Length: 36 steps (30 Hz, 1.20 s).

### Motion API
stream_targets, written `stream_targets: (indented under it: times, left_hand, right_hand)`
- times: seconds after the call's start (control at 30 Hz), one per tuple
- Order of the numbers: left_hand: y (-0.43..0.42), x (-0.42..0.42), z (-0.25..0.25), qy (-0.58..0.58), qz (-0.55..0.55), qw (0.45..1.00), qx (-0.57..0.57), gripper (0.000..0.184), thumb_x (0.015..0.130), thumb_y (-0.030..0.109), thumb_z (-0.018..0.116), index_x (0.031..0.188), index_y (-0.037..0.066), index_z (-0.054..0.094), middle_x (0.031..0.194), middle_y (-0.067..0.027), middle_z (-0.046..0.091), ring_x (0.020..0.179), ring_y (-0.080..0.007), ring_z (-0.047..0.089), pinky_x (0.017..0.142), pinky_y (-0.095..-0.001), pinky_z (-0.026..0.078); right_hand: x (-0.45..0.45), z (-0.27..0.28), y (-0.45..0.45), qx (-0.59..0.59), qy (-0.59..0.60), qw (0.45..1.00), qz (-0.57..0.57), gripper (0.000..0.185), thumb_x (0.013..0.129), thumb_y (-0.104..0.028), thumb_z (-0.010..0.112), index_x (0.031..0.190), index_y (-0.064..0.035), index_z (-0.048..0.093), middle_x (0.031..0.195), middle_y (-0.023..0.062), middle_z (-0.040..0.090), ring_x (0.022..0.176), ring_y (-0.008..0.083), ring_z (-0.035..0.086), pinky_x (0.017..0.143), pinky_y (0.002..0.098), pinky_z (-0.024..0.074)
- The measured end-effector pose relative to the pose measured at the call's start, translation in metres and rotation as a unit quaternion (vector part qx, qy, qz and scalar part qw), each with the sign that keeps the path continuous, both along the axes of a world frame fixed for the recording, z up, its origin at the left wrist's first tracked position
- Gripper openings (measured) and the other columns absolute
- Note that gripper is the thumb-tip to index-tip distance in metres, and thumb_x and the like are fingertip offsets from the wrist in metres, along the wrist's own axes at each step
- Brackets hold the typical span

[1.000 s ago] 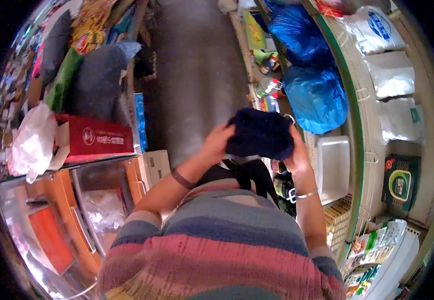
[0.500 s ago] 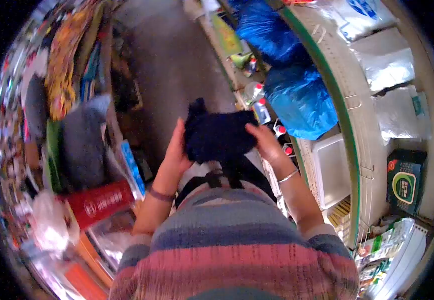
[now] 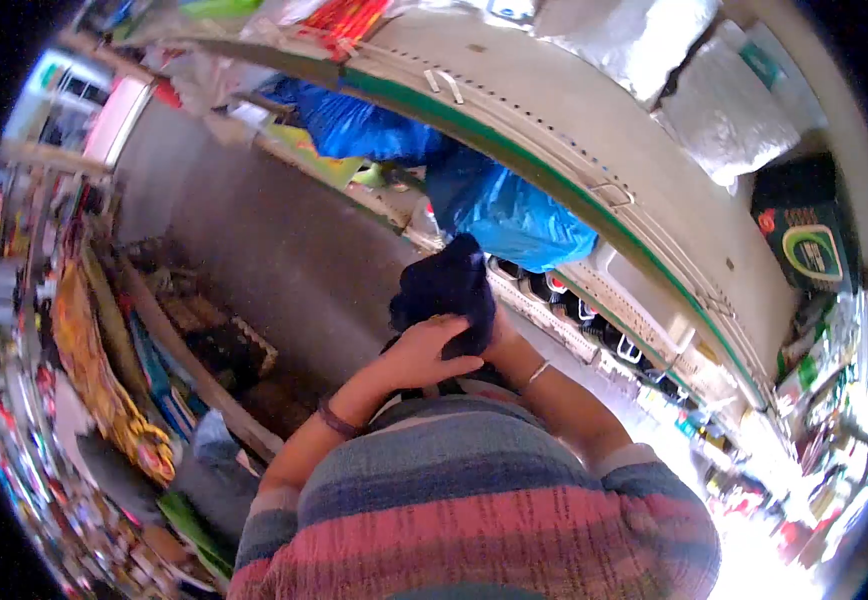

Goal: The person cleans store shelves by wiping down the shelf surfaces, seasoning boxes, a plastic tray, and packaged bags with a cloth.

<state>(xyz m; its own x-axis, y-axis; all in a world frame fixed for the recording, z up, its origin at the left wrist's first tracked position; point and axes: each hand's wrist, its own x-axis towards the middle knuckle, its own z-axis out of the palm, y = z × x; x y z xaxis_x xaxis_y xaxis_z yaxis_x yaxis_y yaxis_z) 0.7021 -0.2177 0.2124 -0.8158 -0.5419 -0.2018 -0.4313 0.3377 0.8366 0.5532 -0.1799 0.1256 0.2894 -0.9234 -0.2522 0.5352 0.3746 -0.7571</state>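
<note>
A bunched dark navy cloth is held up in front of my body, over the aisle floor; its exact kind is unclear. My left hand lies across its near lower side, with the thumb stretched to the right and the cloth between thumb and fingers. Behind the cloth's right edge, my right hand grips it, its fingers mostly hidden by the fabric. A bracelet circles each wrist.
Green-edged shelving curves along the right, with blue plastic bags on a lower level. A dark box and clear-wrapped packs sit on an upper shelf. At left, a low shelf holds folded goods.
The view has swung to the right. The cloth, spread between both hands before, is now bunched and more upright. My hands have come together, the left moving across the cloth's near side.
</note>
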Motion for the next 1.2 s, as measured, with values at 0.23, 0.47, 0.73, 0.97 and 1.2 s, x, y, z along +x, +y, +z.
stream_targets:
  times: [0.23, 0.47, 0.73, 0.97, 1.2]
  left_hand:
    - [-0.032, -0.042, -0.026, 0.06, -0.306, 0.949, 0.049, 0.058, 0.079, 0.041, 0.062, 0.116, -0.002, 0.051, 0.121, -0.0246, 0.048, 0.112, -0.0368, 0.047, 0.097, -0.0402, 0.037]
    - [-0.064, -0.063, -0.022, 0.072, -0.496, 0.865, -0.015, 0.037, 0.076, 0.034, 0.065, 0.1, 0.006, 0.063, 0.112, -0.0196, 0.054, 0.096, -0.0343, 0.057, 0.085, -0.0389, 0.045]
    - [-0.181, -0.151, -0.054, 0.105, -0.362, 0.877, -0.299, 0.05, 0.076, 0.035, 0.064, 0.117, 0.008, 0.055, 0.124, -0.0167, 0.049, 0.115, -0.0331, 0.045, 0.097, -0.0407, 0.035]
    - [-0.245, -0.219, -0.128, 0.026, -0.335, 0.879, -0.338, 0.053, 0.082, 0.041, 0.059, 0.119, 0.004, 0.051, 0.12, -0.0173, 0.053, 0.111, -0.0331, 0.049, 0.094, -0.0393, 0.038]
    - [-0.292, -0.23, -0.161, 0.067, -0.317, 0.814, -0.482, 0.051, 0.082, 0.034, 0.058, 0.121, 0.002, 0.049, 0.121, -0.0193, 0.052, 0.111, -0.0336, 0.049, 0.095, -0.0397, 0.037]
  right_hand:
    - [-0.025, 0.005, 0.015, 0.091, -0.399, 0.865, -0.288, 0.066, 0.089, -0.054, 0.03, 0.136, -0.0079, 0.031, 0.138, 0.0113, 0.036, 0.123, 0.0285, 0.037, 0.107, 0.0419, 0.0236]
    - [0.024, 0.004, 0.033, -0.089, -0.39, 0.792, -0.461, 0.091, 0.075, -0.076, 0.027, 0.139, -0.0116, 0.026, 0.14, 0.0137, 0.031, 0.126, 0.0302, 0.034, 0.107, 0.0428, 0.0233]
    - [0.076, -0.063, 0.035, 0.158, -0.328, 0.659, -0.659, 0.039, 0.083, -0.025, 0.056, 0.113, 0.0007, 0.052, 0.101, 0.0131, 0.062, 0.085, 0.0263, 0.061, 0.075, 0.0386, 0.0519]
    - [0.06, -0.091, 0.002, 0.217, -0.158, 0.638, -0.722, 0.031, 0.08, -0.019, 0.062, 0.106, -0.0025, 0.057, 0.089, 0.0061, 0.059, 0.073, 0.0168, 0.057, 0.06, 0.032, 0.0486]
    - [-0.026, -0.091, -0.068, 0.067, 0.37, 0.515, -0.77, 0.043, 0.071, -0.023, 0.069, 0.106, -0.0013, 0.057, 0.13, 0.016, 0.04, 0.125, 0.0333, 0.031, 0.104, 0.0445, 0.0235]
